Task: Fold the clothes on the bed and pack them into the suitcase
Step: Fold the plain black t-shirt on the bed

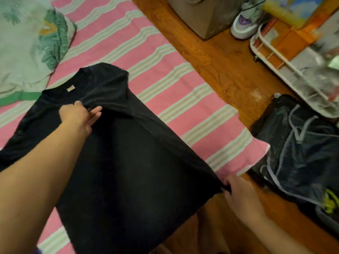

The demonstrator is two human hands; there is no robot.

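A black T-shirt (pixel 128 153) is spread over the pink-and-white striped bed (pixel 165 74), its long axis running diagonally, with the collar pointed toward the upper left and the hem toward the lower right, where it overhangs the bed's edge. A fold of cloth below the collar is pinched by the left hand (pixel 80 114). The hem corner is gripped by the right hand (pixel 240 197) beyond the bed's edge. A dark open suitcase (pixel 297 143) holding dark fabric is seen on the wooden floor (pixel 220 61), to the right of the bed.
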